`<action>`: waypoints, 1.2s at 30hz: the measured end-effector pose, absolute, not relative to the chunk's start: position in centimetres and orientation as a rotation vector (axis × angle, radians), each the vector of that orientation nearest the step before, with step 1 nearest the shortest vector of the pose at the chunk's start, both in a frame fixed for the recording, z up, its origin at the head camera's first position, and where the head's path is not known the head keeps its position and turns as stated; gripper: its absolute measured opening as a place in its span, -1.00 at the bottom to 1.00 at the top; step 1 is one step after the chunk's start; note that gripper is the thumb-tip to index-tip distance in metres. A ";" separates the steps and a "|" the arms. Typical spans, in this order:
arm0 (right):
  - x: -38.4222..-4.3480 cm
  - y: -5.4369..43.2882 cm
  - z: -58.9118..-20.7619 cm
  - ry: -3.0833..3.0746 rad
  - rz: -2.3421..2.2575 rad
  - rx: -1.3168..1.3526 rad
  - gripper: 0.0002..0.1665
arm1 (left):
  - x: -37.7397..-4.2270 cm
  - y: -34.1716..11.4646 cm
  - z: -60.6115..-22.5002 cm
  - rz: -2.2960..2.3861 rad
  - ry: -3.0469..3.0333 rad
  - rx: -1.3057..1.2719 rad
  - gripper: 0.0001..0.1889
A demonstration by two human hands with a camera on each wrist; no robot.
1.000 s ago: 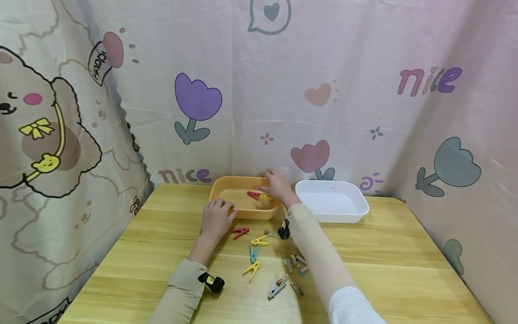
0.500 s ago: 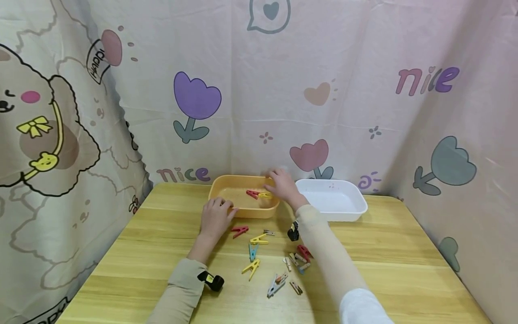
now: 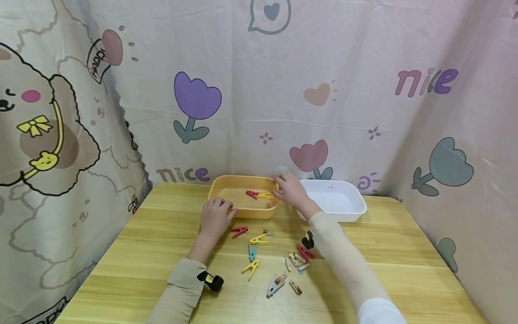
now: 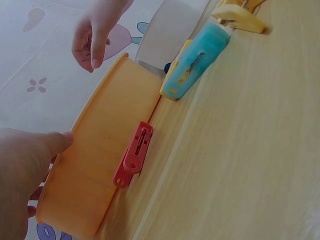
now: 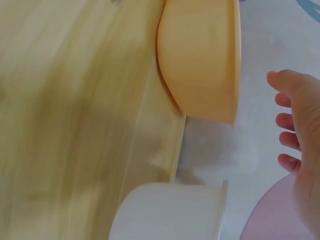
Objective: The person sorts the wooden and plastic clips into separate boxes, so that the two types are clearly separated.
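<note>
My left hand (image 3: pixel 216 218) holds the near left rim of an orange plastic basin (image 3: pixel 220 204), thumb outside and fingers over the edge. Inside lie a red clothespin (image 3: pixel 252 194) and a yellow clothespin (image 3: pixel 265 195). My right hand (image 3: pixel 292 191) hovers by the basin's right end with nothing in it; the right wrist view shows its thumb apart from the rim and its fingers loosely bent. In front of the basin lie a second red clothespin (image 4: pixel 134 154), a blue clothespin (image 4: pixel 197 62) and two more yellow ones.
A white basin (image 3: pixel 336 216) stands to the right, partly behind my right hand. Nearer me on the wooden table (image 3: pixel 162 252) are a third red clothespin (image 3: pixel 305 254), a grey clothespin (image 3: pixel 276 286) and several small wooden ones. A printed curtain (image 3: pixel 251 90) hangs behind the table.
My right hand has moved right, from over the orange basin's right end to just beside it. A red clothespin on the table has come out from behind the right sleeve. My left hand stays put.
</note>
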State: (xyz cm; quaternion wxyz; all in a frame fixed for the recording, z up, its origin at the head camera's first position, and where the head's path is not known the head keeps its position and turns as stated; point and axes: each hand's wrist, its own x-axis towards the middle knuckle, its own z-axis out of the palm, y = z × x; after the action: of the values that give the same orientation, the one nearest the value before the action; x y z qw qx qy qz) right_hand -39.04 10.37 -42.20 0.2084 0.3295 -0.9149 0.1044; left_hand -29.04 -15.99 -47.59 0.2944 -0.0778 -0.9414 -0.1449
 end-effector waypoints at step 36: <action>-32.9 15.7 -42.6 -2.381 0.216 0.997 -0.66 | -29.1 -15.9 -47.7 -0.385 -2.502 -0.203 -0.71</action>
State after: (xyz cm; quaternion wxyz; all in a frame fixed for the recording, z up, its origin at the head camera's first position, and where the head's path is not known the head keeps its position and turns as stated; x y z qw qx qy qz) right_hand -32.94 15.72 -42.58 0.2721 0.3705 -0.8845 0.0801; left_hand -29.11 -15.94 -47.70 0.2966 -0.0763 -0.9409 -0.1446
